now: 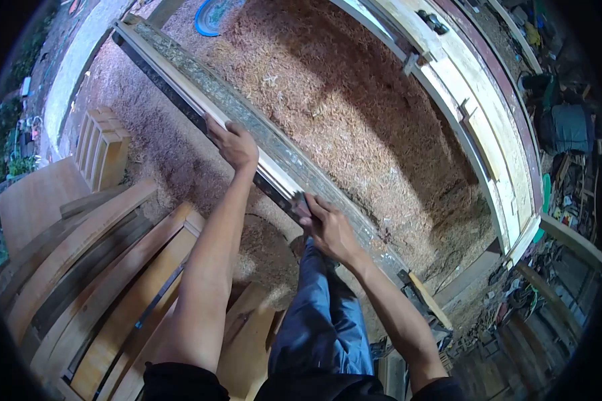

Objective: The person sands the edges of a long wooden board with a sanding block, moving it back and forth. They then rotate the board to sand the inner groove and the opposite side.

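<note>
A long pale wooden strip (pixel 277 175) with grooves along its length lies on a narrow, weathered bench beam (pixel 286 155) that crosses the view diagonally. My left hand (pixel 234 143) grips the strip around its middle, fingers over the far edge and the thumb on top. Lower down, near the strip's close end, my right hand (pixel 332 228) is closed round a small dark block (pixel 297 207) pressed against the wood. The fingers hide part of that block, so its exact kind cannot be told.
Wood shavings (pixel 354 127) cover the ground beyond the beam. Curved timber pieces (pixel 107 267) stack at the left, beside a small slatted wooden frame (pixel 106 150). Long planks (pixel 491 127) stand at the right. A blue-rimmed basin (pixel 207 20) sits at the top. A wooden stick (pixel 429 301) lies at the beam's near end.
</note>
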